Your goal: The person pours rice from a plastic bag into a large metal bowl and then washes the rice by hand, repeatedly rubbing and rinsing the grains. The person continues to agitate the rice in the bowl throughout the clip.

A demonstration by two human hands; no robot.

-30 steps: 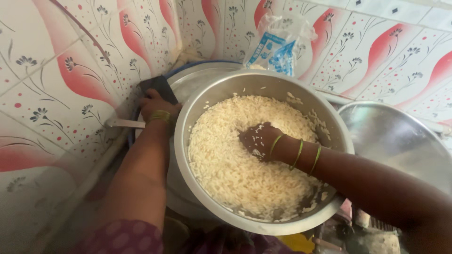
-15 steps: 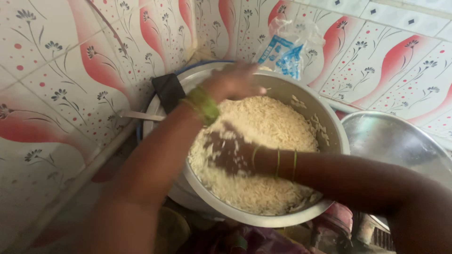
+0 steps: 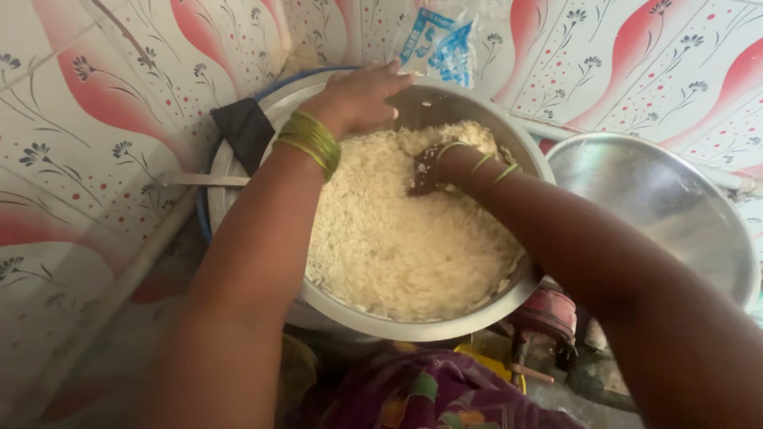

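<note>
1. Rice (image 3: 397, 238) is filling the steel bowl (image 3: 477, 314).
2. Left hand (image 3: 358, 99), fingers loosely open, is now reaching across to the rim at 12 o'clock.
3. Right hand (image 3: 425, 171) is staying buried in rice; grip cannot be told.

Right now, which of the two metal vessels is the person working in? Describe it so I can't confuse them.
Start at the tiled wall with red swirls. In front of it stand two round steel vessels side by side. The one you want is the steel pot nearer the corner, heaped with white rice; the left hand is at its far rim and the right hand is buried in the grains, whereas the neighbouring steel basin holds no rice.
</note>
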